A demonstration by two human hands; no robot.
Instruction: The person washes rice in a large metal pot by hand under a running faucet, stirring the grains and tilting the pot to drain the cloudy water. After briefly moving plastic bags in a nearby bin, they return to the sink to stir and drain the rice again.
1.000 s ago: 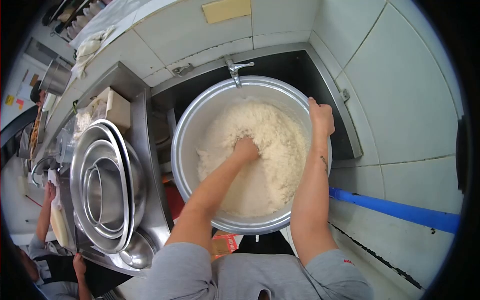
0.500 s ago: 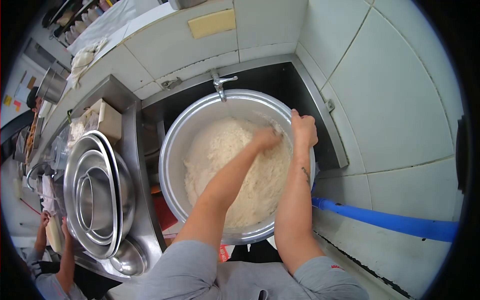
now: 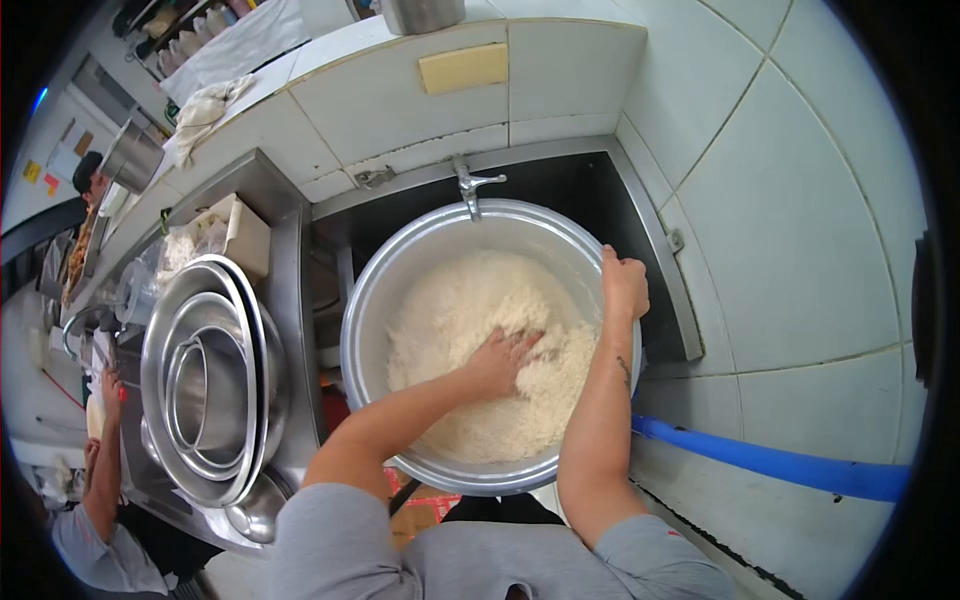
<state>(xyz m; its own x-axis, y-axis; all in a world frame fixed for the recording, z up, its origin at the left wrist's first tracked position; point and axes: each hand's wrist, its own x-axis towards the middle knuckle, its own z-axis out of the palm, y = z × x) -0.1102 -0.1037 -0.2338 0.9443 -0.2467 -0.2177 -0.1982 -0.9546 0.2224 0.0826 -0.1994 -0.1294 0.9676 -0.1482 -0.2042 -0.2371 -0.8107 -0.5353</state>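
Note:
A large round metal pot stands under the tap, filled with wet, pale grains that look like rice. Cloudy liquid shows around the heap. My left hand lies in the rice near the pot's middle. Its fingers are stretched apart, with the tips partly sunk among the grains. On the right side, my right hand is closed over the pot's rim, thumb side up.
The tap reaches over the pot's far rim. Stacked steel bowls sit on the left counter beside a plastic container. A blue hose runs off to the right. Another person works at the far left.
My left hand has swept from the pot's right side toward its middle, pushing the rice. My right hand keeps hold of the rim. The view has shifted slightly.

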